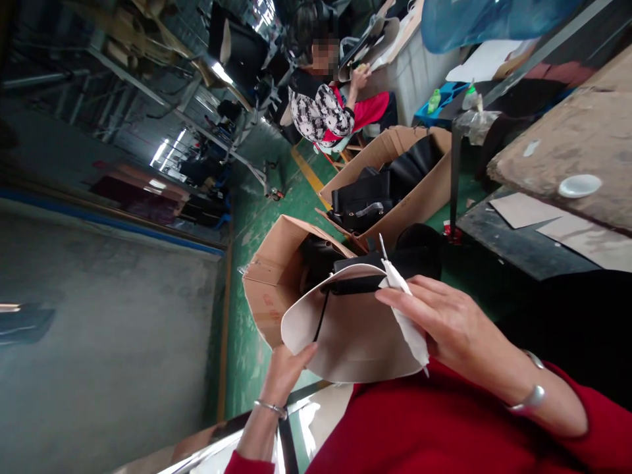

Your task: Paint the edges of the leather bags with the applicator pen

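A pale curved panel [365, 336] with a black strip along its upper edge and a thin black cord or strap is in front of my red top. My left hand [288, 368] grips its lower left edge, thumb on the inner face and the other fingers hidden behind. At the panel's right side, my right hand [451, 322] is closed around a thin pointed tool [405, 321] wrapped in white material. The bare metal tip points up and away from me. Whether the right fingers also touch the panel, I cannot tell.
Beyond my hands stand an open cardboard box [271, 283] and a second box [419, 197] holding black bags. A seated person [320, 112] works farther back. On the right, a worn table [557, 141] carries a white dish [580, 185]. A grey surface [123, 342] fills the left.
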Motion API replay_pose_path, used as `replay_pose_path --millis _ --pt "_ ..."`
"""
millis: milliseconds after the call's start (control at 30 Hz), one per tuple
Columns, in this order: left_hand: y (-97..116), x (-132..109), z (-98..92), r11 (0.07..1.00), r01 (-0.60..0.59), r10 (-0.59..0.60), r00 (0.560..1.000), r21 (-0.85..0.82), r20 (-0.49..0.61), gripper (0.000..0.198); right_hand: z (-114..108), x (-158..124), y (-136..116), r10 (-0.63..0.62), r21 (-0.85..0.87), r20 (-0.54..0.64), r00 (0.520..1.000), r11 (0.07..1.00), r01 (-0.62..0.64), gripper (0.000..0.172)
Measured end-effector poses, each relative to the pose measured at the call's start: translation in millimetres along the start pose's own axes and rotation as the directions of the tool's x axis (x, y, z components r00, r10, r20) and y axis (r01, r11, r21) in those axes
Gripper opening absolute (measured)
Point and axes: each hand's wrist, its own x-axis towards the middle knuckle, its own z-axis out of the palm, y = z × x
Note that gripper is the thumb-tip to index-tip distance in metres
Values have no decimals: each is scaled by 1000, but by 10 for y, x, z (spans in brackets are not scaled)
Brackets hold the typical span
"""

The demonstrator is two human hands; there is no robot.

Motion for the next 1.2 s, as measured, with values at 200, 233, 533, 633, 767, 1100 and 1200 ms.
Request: replay_pose_path --millis 200,233,533,633,767,1100,1200 --pt "-305 -16 42 995 85 -75 985 -54 157 50 20 -18 35 -12 -22 -7 1000 1000 12 40" --pt "-349 -8 57 993 78 -62 985 -94 158 52 21 -17 37 -14 -22 -9 1000 1000 14 40" --pt "-401 -28 19 975 -65 117 962 -213 245 73 -15 -1 8 8 -30 -10 1000 1000 -8 39" --pt "-420 -58 -16 986 -7 68 931 -168 359 59 -16 -5 -5 12 -29 5 1000 1000 -11 41" --pt "-613 -35 88 966 148 -48 906 -210 421 47 2 -7 -30 -6 -40 19 1000 999 6 43" --pt "-768 -59 439 920 240 -152 947 -310 282 40 16 -15 -78 -8 -72 30 1000 997 11 41" --pt "-632 -154 411 922 155 -74 970 -354 231 41 9 5 -73 -8 -75 35 999 997 11 40"
